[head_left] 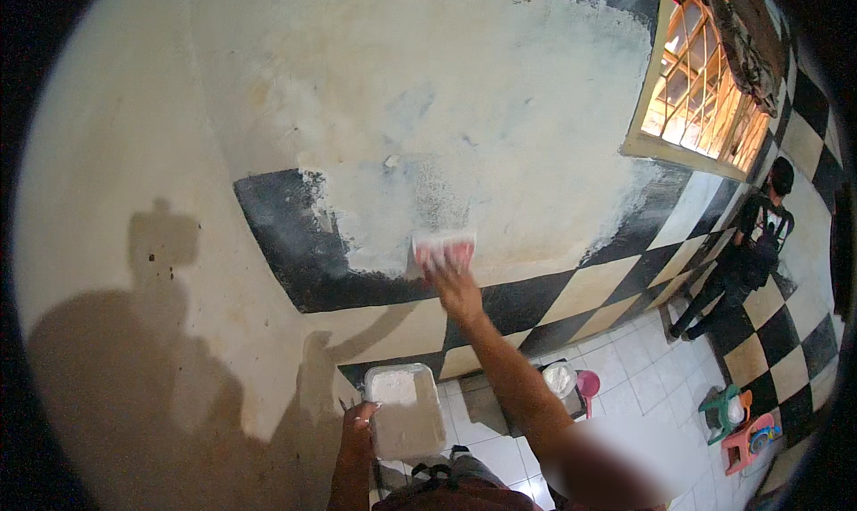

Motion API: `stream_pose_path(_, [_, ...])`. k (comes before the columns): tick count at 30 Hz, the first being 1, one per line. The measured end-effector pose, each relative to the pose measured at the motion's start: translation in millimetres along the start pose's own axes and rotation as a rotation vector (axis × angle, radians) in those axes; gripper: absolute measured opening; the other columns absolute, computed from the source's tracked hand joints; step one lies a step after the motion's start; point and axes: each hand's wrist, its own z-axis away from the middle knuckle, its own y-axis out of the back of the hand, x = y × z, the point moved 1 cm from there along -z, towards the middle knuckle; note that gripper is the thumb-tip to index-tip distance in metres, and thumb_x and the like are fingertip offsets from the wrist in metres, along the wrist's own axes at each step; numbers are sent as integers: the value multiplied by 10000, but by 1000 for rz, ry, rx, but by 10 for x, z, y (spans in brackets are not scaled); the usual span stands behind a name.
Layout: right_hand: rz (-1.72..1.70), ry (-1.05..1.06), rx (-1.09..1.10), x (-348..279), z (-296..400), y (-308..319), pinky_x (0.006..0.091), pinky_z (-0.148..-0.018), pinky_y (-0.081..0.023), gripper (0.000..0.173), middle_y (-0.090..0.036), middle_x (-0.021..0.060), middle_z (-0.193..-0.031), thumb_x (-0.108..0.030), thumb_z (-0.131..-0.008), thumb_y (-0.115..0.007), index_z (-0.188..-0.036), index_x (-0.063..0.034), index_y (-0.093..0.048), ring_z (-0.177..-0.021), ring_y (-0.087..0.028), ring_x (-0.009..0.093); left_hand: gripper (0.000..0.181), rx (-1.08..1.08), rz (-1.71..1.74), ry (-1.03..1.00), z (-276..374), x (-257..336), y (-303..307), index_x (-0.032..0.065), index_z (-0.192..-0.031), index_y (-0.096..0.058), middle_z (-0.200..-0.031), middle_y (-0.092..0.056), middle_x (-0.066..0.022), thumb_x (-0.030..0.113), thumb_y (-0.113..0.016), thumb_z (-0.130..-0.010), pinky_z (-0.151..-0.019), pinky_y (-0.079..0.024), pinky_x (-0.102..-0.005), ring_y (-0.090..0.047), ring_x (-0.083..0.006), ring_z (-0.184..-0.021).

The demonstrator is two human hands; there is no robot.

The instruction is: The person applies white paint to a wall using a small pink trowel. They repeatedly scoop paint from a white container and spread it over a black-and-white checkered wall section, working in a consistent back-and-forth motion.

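Observation:
My right hand [458, 293] is stretched out to the wall [535, 196], shut on a wide scraper [442, 244], probably a putty spreader, with a reddish body. It is slightly blurred, and its edge lies against the wall. Just above the blade, a grey speckled strip runs up through the whitish coating. Low at the left, my left hand [359, 420] grips the side of a clear rectangular plastic tub [443, 425]. White paste [395, 385] lies inside, partly in shadow. Thin dark tips stick out beside the left fingers; what they belong to is unclear.
Painted dark and cream checks [529, 300] border the coated patch. A barred window [696, 102] is at upper right. Another person [753, 250] stands at the right-hand wall. On the tiled floor are a pink dipper [588, 382], a green stool [718, 410] and a pink stool [740, 447].

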Motion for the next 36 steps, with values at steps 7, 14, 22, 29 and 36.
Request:
stream_pose_path(7, [-566, -361, -630, -383, 1089, 100, 417, -941, -510, 625, -619, 98, -1275, 1, -832, -572, -1402, -246, -504, -1146, -602, 316, 265, 77, 10, -61, -96, -18, 1, -13, -928, -669, -857, -651, -69, 236, -624, -849, -706, -489, -338, -619, -183, -774])
stream_pose_path(14, [-839, -313, -341, -286, 136, 1648, 374, -808, -546, 402, -688, 161, -1073, 68, -758, -644, -1121, -91, -709, -985, -664, 359, 281, 85, -135, -98, -122, 21, -95, -30, -903, -674, -814, -646, -60, 234, -627, -821, -681, -471, -324, -597, -169, -729])
stream_pose_path(22, [-944, 125, -504, -465, 123, 2208, 664, -1159, -1, 489, -705, -32, -1125, -56, -601, -749, -1049, -250, -758, -1318, -498, 270, 274, 65, -123, -36, 8, 253, -308, -26, -849, -666, -781, -635, -47, 241, -609, -832, -646, -453, -314, -570, -150, -683])
stream_pose_path(29, [-836, 288, -712, -792, 217, 2183, 718, -1130, -69, 408, -646, -26, -1207, -101, -629, -745, -1013, -235, -735, -1339, -458, 256, 252, 74, -120, -54, -17, 82, -261, 0, -793, -629, -728, -590, -16, 241, -584, -854, -608, -425, -321, -528, -128, -641])
stream_pose_path(36, [-802, 265, -634, -931, 217, 2080, 693, -1150, -7, 320, -668, -13, -1173, -82, -668, -702, -960, -202, -752, -1323, -480, 236, 225, 16, -10, 59, -290, -356, -64, 31, -782, -616, -710, -558, -6, 241, -578, -856, -578, -409, -321, -510, -124, -625])
